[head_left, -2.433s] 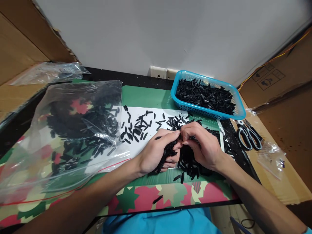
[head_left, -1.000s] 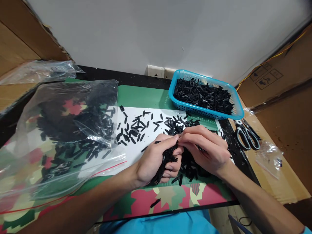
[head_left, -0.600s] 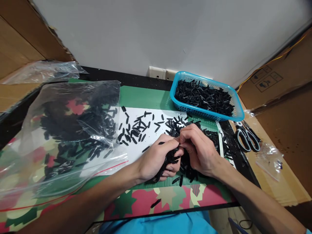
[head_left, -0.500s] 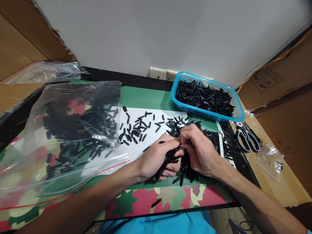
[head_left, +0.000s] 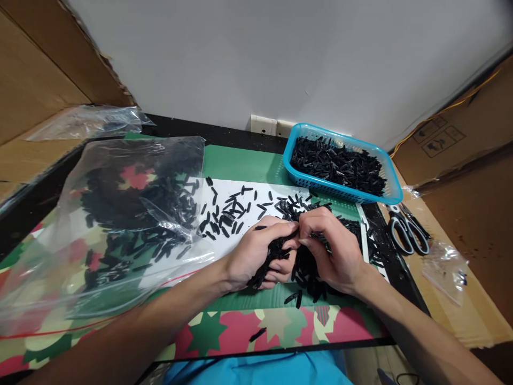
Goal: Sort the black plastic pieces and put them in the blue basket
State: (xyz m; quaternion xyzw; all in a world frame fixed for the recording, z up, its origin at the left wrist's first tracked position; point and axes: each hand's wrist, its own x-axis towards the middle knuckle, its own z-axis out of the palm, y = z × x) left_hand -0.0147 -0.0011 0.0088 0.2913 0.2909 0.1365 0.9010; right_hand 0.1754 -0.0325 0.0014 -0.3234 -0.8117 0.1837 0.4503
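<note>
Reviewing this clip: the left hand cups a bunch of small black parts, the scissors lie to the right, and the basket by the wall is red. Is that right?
Not quite: the basket by the wall is blue, not red, as the head view shows. The rest stands: the left hand cups a bunch of small black parts, and the scissors lie to the right.
</note>
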